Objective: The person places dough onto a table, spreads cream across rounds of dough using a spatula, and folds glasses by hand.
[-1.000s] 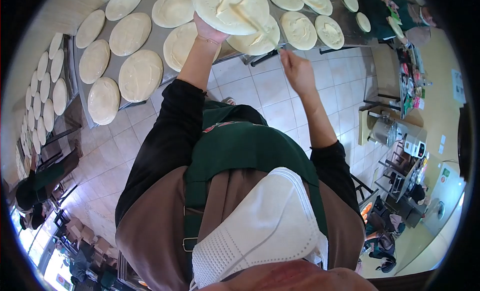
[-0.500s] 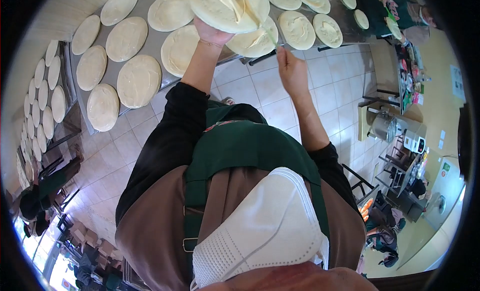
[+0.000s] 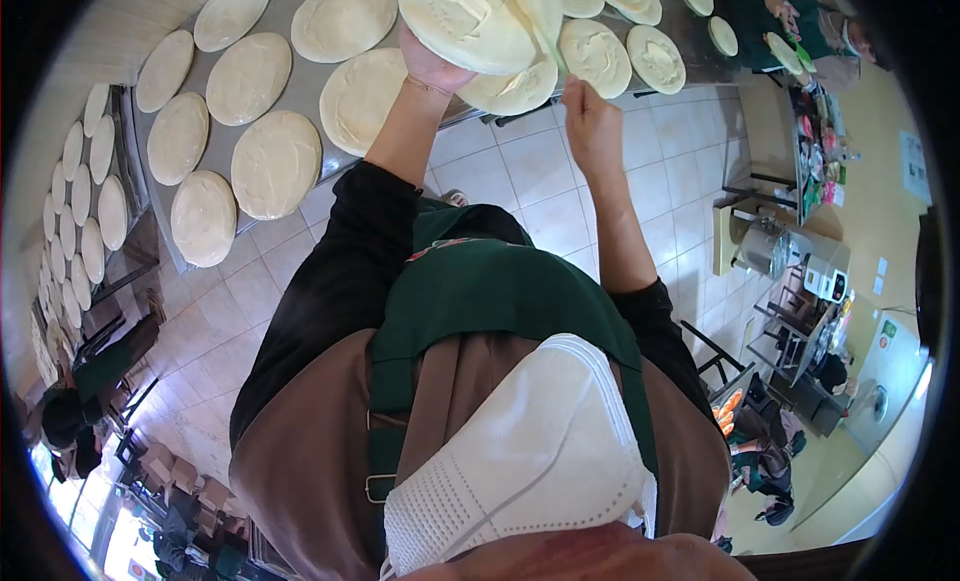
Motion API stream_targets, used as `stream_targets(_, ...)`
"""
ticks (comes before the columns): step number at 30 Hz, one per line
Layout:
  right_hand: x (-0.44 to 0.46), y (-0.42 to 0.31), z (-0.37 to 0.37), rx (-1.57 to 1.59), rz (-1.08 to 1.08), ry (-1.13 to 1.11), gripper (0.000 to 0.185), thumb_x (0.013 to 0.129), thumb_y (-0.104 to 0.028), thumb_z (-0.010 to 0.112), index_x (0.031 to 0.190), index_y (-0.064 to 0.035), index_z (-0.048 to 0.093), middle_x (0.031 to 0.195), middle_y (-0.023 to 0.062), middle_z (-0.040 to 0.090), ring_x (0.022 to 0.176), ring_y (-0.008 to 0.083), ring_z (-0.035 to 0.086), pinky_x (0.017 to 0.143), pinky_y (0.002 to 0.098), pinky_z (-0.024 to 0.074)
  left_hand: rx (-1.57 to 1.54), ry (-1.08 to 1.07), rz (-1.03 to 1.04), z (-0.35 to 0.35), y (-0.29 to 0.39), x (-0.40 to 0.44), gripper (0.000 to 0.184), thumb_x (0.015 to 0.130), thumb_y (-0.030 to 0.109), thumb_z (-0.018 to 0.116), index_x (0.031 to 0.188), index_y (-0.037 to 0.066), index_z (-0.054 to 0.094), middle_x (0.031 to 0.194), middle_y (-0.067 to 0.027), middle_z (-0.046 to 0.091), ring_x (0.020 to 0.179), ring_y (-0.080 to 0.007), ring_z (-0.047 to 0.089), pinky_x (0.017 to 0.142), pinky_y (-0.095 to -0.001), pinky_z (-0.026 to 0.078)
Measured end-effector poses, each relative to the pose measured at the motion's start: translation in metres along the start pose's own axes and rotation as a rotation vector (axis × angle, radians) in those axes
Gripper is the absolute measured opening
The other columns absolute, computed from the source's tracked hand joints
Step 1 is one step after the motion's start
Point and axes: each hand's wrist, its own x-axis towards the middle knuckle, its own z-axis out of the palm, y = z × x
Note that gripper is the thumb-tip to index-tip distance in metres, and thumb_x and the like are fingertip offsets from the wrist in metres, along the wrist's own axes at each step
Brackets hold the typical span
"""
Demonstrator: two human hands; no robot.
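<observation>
At the top of the view my left hand (image 3: 432,61) holds up a pale round cake disc (image 3: 425,21) from beneath and at its near edge. Thick cream (image 3: 475,9) lies in ridges on top of it. My right hand (image 3: 594,131) is closed in a fist round the handle of a pale green spatula (image 3: 550,49). The spatula's blade reaches to the right edge of the raised disc and is partly blurred. Another cream-topped disc (image 3: 515,89) lies just below the raised one, partly covered by it.
Several similar discs (image 3: 277,164) lie in rows on the metal table (image 3: 310,81). More stand on a second table (image 3: 90,246) at far left. At upper right a co-worker (image 3: 825,21) also holds a disc and a green tool. A mixer (image 3: 770,249) stands at right.
My left hand has shifted slightly right with the raised disc. The spatula has moved up along the disc's right edge, and my right hand has moved slightly right and up.
</observation>
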Motion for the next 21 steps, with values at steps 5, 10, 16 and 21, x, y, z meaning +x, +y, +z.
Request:
stream_targets(5, -0.025, -0.027, 0.017, 0.009, -0.095, -0.105, 0.030, 0.095, -0.024, 0.052, 0.077, -0.0001, 0.059, 0.063, 0.0222, 0.056, 0.058, 0.0411, 0.056, 0.050, 0.0446, 0.0421, 0.090, 0.052, -0.037, 0.000, -0.001, 0.008, 0.058, 0.091, 0.052, 0.036, 0.133, 0.015, 0.047, 0.135, -0.0087, 0.050, 0.126, -0.0319, 0.045, 0.106, -0.0537, 0.032)
stream_targets(10, -0.027, -0.035, 0.011, 0.136, -0.146, -0.140, 0.032, 0.096, -0.025, 0.051, 0.079, 0.0010, 0.059, 0.061, 0.0206, 0.055, 0.053, 0.0386, 0.052, 0.049, 0.0404, 0.0419, 0.094, 0.096, 0.060, -0.008, 0.001, 0.002, 0.058, 0.091, 0.052, 0.036, 0.134, 0.014, 0.047, 0.135, -0.0090, 0.050, 0.126, -0.0317, 0.044, 0.106, -0.0530, 0.032)
stream_targets(16, 0.003, -0.014, 0.007, 0.143, -0.012, 0.023, 0.034, 0.098, -0.024, 0.049, 0.082, 0.0035, 0.061, 0.062, 0.0156, 0.058, 0.050, 0.0225, 0.049, 0.051, 0.0319, 0.0422, -0.053, 0.058, 0.024, -0.007, 0.007, -0.003, 0.058, 0.091, 0.050, 0.037, 0.134, 0.012, 0.046, 0.136, -0.0098, 0.049, 0.127, -0.0323, 0.044, 0.106, -0.0527, 0.032)
stream_targets(21, -0.017, -0.023, 0.022, 0.094, -0.076, -0.100, 0.032, 0.097, -0.024, 0.051, 0.082, 0.0034, 0.059, 0.059, 0.0194, 0.049, 0.048, 0.0307, 0.042, 0.048, 0.0355, 0.0387, -0.025, 0.006, 0.014, -0.014, 0.010, 0.004, 0.057, 0.092, 0.047, 0.036, 0.135, 0.011, 0.045, 0.138, -0.0111, 0.048, 0.127, -0.0333, 0.044, 0.107, -0.0514, 0.033)
